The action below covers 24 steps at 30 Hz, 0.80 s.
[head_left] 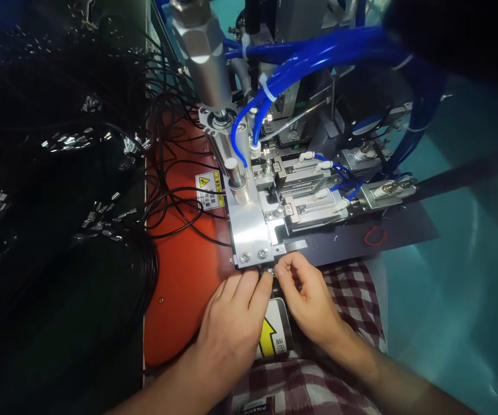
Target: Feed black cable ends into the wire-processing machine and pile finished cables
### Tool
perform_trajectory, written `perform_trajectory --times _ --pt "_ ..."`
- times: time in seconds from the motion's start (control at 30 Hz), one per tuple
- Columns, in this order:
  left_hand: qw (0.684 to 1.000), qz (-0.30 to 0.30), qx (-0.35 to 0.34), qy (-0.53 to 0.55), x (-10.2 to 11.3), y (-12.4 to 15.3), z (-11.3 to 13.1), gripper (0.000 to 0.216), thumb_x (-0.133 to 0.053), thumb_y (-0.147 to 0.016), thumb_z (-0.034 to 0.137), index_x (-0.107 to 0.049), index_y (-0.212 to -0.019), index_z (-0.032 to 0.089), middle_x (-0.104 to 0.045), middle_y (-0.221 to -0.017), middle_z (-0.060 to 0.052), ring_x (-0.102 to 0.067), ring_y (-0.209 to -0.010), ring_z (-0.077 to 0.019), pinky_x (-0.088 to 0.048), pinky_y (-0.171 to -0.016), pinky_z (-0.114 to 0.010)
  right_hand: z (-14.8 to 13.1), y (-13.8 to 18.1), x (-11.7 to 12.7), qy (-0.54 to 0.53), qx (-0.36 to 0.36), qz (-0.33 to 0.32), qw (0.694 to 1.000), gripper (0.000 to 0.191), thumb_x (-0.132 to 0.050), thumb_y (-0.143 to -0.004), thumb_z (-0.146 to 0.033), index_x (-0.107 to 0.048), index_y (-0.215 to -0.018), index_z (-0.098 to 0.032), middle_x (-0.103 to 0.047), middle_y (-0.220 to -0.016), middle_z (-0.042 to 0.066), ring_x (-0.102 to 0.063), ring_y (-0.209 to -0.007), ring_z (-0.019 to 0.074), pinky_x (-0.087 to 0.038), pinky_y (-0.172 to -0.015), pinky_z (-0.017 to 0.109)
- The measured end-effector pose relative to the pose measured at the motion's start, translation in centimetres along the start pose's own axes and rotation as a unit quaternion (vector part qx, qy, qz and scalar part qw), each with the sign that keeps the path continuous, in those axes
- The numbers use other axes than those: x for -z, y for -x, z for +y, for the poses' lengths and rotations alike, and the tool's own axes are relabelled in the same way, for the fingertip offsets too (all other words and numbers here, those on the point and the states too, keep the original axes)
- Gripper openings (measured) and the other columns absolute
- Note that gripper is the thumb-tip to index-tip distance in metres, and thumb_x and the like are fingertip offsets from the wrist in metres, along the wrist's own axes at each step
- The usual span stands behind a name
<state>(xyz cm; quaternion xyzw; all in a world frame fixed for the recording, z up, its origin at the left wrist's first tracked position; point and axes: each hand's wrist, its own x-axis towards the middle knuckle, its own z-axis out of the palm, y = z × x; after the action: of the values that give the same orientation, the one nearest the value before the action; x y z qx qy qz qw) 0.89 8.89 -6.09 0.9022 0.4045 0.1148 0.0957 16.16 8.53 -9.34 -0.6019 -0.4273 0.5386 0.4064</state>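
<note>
My left hand (231, 323) and my right hand (305, 294) meet at the front edge of a small metal press fixture (253, 230). Both pinch a tiny part at the tip of a thin black cable (268, 279), just below the fixture's plate. The part is too small to name. The fingers of both hands are closed around it. Above the fixture a silver pneumatic cylinder (203, 52) points down, and blue air hoses (309, 57) run to it.
An orange base plate (180, 271) lies under the machine, with a yellow warning label (210, 190). Black cables with metal ends (85, 138) pile up on the left. A yellow arrow label (270, 337) sits by my checked lap (353, 300). A red loop (375, 235) lies on the dark plate.
</note>
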Motion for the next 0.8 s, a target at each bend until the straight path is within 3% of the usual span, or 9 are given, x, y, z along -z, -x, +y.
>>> perform_trajectory --times 0.17,0.37,0.57,0.67,0.8 --pt "0.999 0.038 -0.004 0.004 -0.2 0.1 -0.1 0.031 -0.037 -0.088 0.007 -0.056 -0.112 0.005 -0.059 -0.092 -0.013 -0.053 -0.080 -0.0232 -0.053 -0.067 -0.035 -0.2 -0.7 0.3 -0.160 -0.097 -0.096 0.978 0.029 -0.054 -0.085 -0.042 -0.048 -0.068 -0.020 -0.043 -0.053 -0.007 -0.037 -0.048 0.0101 -0.031 -0.050 0.025" --pt "0.998 0.047 0.009 0.031 -1.3 0.8 -0.5 0.033 -0.039 -0.087 0.006 -0.057 -0.115 0.007 -0.059 -0.098 -0.013 -0.054 -0.087 -0.0234 -0.053 -0.074 -0.035 1.2 -0.5 -0.7 -0.196 -0.063 -0.046 0.978 0.038 -0.060 -0.078 -0.055 -0.046 -0.069 -0.021 -0.040 -0.054 -0.008 -0.035 -0.048 0.0093 -0.029 -0.048 0.024" --pt "0.995 0.049 0.032 0.082 -0.2 0.9 -0.2 0.035 -0.034 -0.088 0.007 -0.058 -0.112 0.011 -0.058 -0.094 -0.011 -0.056 -0.081 -0.0211 -0.053 -0.069 -0.033 1.7 -0.3 -0.8 -0.200 -0.053 -0.076 0.975 0.042 -0.053 -0.084 -0.057 -0.046 -0.064 -0.020 -0.042 -0.051 -0.007 -0.036 -0.046 0.0093 -0.029 -0.048 0.024" --pt "0.990 0.064 0.072 0.099 0.7 1.6 0.4 0.036 -0.032 -0.089 0.009 -0.054 -0.117 0.013 -0.058 -0.100 -0.011 -0.057 -0.090 -0.0208 -0.053 -0.077 -0.032 1.3 -0.3 -0.5 -0.183 -0.038 -0.084 0.979 0.045 -0.048 -0.085 -0.060 -0.047 -0.064 -0.019 -0.042 -0.050 -0.006 -0.037 -0.047 0.0098 -0.030 -0.049 0.024" --pt "0.985 0.069 0.155 0.043 0.6 4.0 1.0 0.040 -0.033 -0.091 0.017 -0.047 -0.129 0.019 -0.058 -0.107 -0.011 -0.057 -0.098 -0.0226 -0.052 -0.083 -0.035 1.2 -0.4 -0.5 -0.169 -0.027 -0.085 0.982 0.045 -0.054 -0.082 -0.059 -0.045 -0.063 -0.020 -0.042 -0.053 -0.007 -0.036 -0.048 0.0095 -0.030 -0.050 0.024"
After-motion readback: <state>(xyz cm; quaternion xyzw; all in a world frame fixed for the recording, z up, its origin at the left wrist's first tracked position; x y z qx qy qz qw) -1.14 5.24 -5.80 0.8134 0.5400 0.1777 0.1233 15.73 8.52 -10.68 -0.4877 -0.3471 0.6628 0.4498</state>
